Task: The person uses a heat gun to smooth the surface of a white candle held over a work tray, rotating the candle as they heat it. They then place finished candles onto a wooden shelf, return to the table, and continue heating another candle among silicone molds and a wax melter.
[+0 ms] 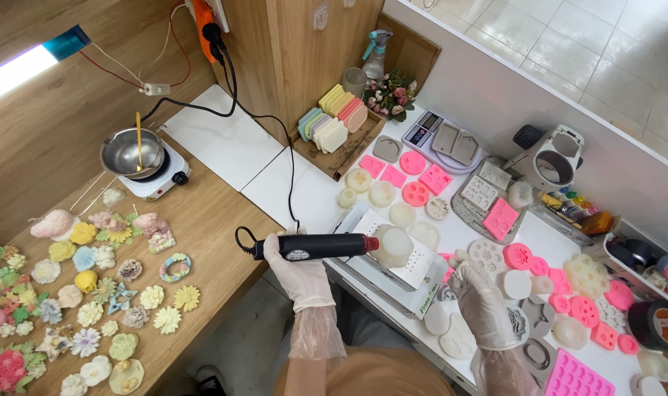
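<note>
My left hand [301,271], in a thin clear glove, grips a black heat gun [315,246] with a red nozzle, held level and pointing right. The nozzle is aimed at a round translucent silicone mould [394,244] that sits on a white perforated platform [416,265]. My right hand [484,301], also gloved, hovers with fingers apart just right of the platform, over several pink and white moulds, holding nothing. The gun's black cable runs up the bench to an orange wall plug [204,20].
A wooden table [209,220] at left carries many pastel flower-shaped castings and a steel pot [132,152] on a small white hotplate. The white bench holds pink moulds, a digital scale [429,132], coloured sponges in a wooden tray, a spray bottle and black tape rolls [656,325].
</note>
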